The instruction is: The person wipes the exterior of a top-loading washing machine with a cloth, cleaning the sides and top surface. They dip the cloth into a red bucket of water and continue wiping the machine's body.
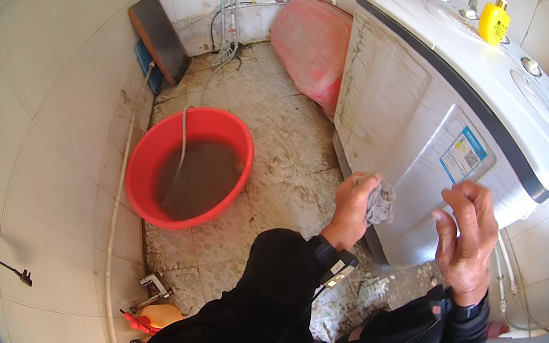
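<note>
My left hand (352,206) is closed round a crumpled grey cloth (380,203), in front of the side of a white washing machine (397,98). To the right of it, my right hand (468,239) is raised near the machine's front corner. Its fingers are bent, with a gap between thumb and forefinger, and nothing shows in them. Off to the left, a red basin (138,180) stands on the tiled floor, holding dark, murky water (203,177). A pale hose (184,130) hangs over its far rim into the water.
A yellow pump bottle (494,23) stands on the washing machine. Behind the basin, a pinkish-red tub (311,46) leans by the wall, and a dark board (160,37) rests at the left. A long pipe (116,217) runs along the left wall. The floor (276,201) looks wet and dirty.
</note>
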The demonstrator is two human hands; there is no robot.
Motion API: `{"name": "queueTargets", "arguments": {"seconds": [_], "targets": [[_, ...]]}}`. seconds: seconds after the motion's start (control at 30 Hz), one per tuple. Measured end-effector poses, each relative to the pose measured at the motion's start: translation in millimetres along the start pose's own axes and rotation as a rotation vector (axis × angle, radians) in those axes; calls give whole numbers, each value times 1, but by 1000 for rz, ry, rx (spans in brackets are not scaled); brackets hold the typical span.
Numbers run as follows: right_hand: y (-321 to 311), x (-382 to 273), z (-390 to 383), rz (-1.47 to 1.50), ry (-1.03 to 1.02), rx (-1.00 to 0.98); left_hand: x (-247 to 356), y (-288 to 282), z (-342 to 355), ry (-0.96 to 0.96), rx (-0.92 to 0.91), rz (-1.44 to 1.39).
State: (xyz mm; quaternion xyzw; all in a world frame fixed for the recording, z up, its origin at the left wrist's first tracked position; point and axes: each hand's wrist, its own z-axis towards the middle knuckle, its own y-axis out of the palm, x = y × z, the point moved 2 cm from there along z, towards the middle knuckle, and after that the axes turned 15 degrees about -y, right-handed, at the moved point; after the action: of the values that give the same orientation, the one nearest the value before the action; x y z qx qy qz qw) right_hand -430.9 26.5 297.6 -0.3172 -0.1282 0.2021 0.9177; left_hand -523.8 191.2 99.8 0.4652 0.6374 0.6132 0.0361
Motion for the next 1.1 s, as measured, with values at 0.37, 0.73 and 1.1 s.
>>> {"name": "queueTargets", "arguments": {"seconds": [0.37, 0.73, 1.1], "targets": [[-85, -47, 81, -131, -507, -6, 2, 2, 1, -32, 8, -24], [-93, -38, 64, -173, -471, -7, 2, 5, -4, -74, 14, 37], [-90, -2, 50, -223, -432, 36, 5, 4, -6, -97, -3, 75]]}}
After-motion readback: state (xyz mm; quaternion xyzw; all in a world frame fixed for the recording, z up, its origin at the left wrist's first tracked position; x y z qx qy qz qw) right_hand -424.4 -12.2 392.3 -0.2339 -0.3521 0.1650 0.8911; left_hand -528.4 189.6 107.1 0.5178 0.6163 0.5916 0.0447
